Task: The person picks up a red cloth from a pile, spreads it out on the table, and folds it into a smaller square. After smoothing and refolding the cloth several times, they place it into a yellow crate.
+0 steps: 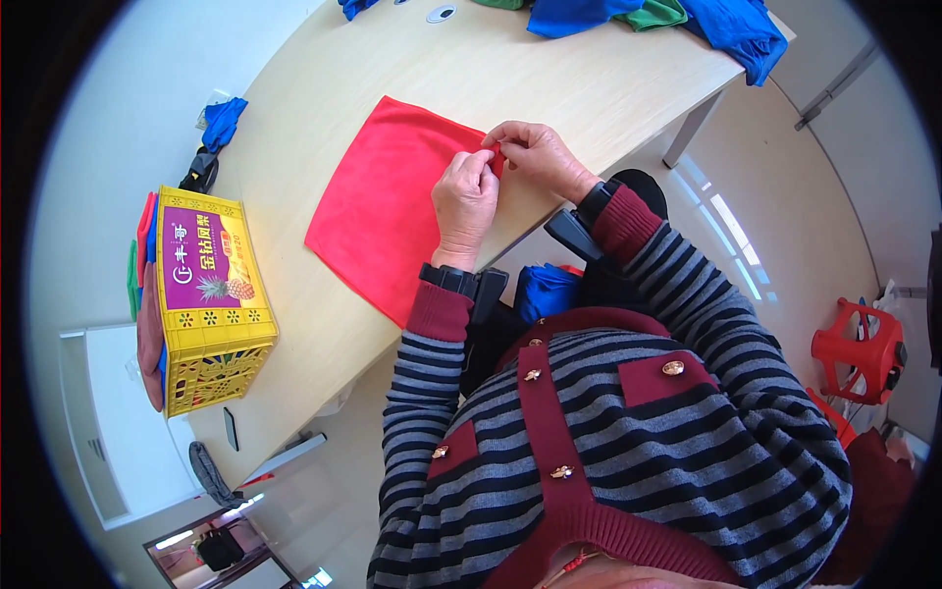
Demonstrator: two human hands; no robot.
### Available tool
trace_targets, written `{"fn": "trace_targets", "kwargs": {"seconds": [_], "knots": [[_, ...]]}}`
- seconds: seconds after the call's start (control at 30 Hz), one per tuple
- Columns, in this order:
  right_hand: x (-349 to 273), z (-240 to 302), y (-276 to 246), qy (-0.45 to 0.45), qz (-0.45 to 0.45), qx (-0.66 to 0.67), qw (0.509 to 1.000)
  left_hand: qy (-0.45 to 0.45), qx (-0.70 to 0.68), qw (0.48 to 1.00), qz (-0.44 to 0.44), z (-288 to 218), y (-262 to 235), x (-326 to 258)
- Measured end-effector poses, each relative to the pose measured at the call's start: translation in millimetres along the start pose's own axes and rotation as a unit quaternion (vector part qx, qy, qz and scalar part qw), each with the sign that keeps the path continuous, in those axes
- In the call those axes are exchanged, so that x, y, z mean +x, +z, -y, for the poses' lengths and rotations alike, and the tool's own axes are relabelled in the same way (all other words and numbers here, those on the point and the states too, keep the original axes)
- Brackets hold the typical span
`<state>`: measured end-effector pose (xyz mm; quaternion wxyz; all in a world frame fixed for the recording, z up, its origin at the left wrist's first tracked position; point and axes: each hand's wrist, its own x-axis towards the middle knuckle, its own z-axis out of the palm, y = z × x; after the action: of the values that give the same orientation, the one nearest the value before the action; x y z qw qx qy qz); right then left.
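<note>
So I've got a red cloth (pixel 378 206) spread on the table (pixel 304 88), close to the edge on my side, and both hands are at its right-hand corner. My left hand (pixel 464 204) has its fingertips pinched narrow on the cloth, and my right hand (pixel 545 159) is pinching right beside it. Table's a pale wood look (yeah, the lens bends its edges). Off to my left there's a yellow crate (pixel 208 378) with coloured cloths (pixel 149 344) hanging on its outer side, plus a dark phone (pixel 231 429) near it. Blue cloths (pixel 579 15) are heaped on the far right. Shiny pale floor (pixel 706 216) beyond, red stool (pixel 854 348) over there.
</note>
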<state>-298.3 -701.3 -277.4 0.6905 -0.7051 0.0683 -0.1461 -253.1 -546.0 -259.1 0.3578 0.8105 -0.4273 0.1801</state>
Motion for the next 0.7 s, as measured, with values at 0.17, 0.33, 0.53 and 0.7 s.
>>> {"fn": "trace_targets", "kwargs": {"seconds": [0.17,0.33,0.53,0.7], "knots": [[1.2,1.5,-3.9,0.043,0.03,0.036,0.998,0.01,0.015,1.0,0.001,2.4,-0.2,-1.6],[-0.1,1.5,-6.5,0.008,0.076,0.029,0.997,0.012,0.024,1.0,-0.004,3.6,-3.6,-5.0],[-0.3,2.8,-6.1,-0.097,0.033,-0.17,0.98,-0.008,0.085,0.996,0.019,-2.9,-25.6,-29.3],[2.2,6.2,-12.3,-0.106,0.007,-0.231,0.967,-0.065,0.172,0.983,0.024,3.5,-74.3,-88.8]]}}
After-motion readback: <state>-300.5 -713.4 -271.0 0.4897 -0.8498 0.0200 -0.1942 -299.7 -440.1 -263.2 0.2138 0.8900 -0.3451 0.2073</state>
